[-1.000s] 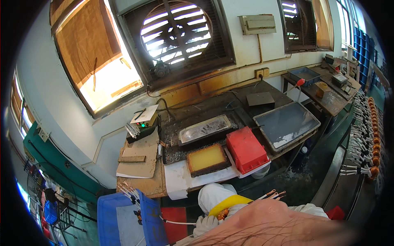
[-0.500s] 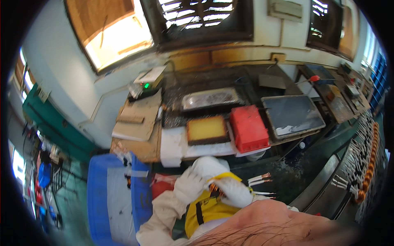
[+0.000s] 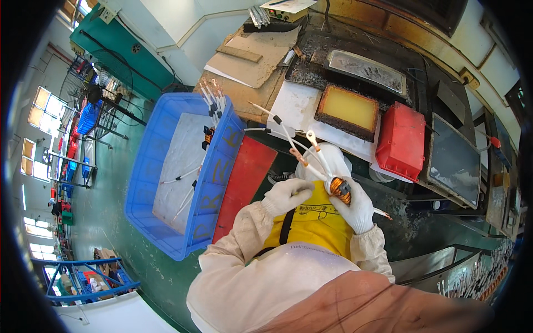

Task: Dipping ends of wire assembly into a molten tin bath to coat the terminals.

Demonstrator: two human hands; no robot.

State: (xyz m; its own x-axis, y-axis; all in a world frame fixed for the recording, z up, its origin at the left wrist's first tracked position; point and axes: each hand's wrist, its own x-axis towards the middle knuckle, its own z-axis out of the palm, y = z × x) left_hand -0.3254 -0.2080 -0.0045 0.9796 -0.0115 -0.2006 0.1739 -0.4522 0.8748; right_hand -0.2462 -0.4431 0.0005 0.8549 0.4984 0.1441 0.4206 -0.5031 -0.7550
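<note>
My right hand (image 3: 358,206), in a white glove, grips a copper-wound ring coil (image 3: 340,190) above my yellow apron (image 3: 311,219). White sleeved leads (image 3: 315,162) with copper lugs fan up and to the left from the coil, and another lead end pokes out right of the hand. My left hand (image 3: 288,195), also gloved, is apart from the coil, left of it; its fingers are curled together and nothing shows in them. At my left, a blue crate (image 3: 219,183) has more white leads and a dark coil (image 3: 208,137) at its far right rim.
Ahead is a workbench with a yellow-filled square tray (image 3: 350,110), a red plastic bin (image 3: 401,141), a long metal tray (image 3: 366,71) and a dark flat pan (image 3: 455,161). Cardboard (image 3: 261,55) lies at its left end. A red panel (image 3: 244,183) stands beside the crate. Several coils hang at lower right.
My view has swung left and down, bringing the crate fully into sight. The left hand has come off the coil; the right hand still holds it, its leads now pointing up-left.
</note>
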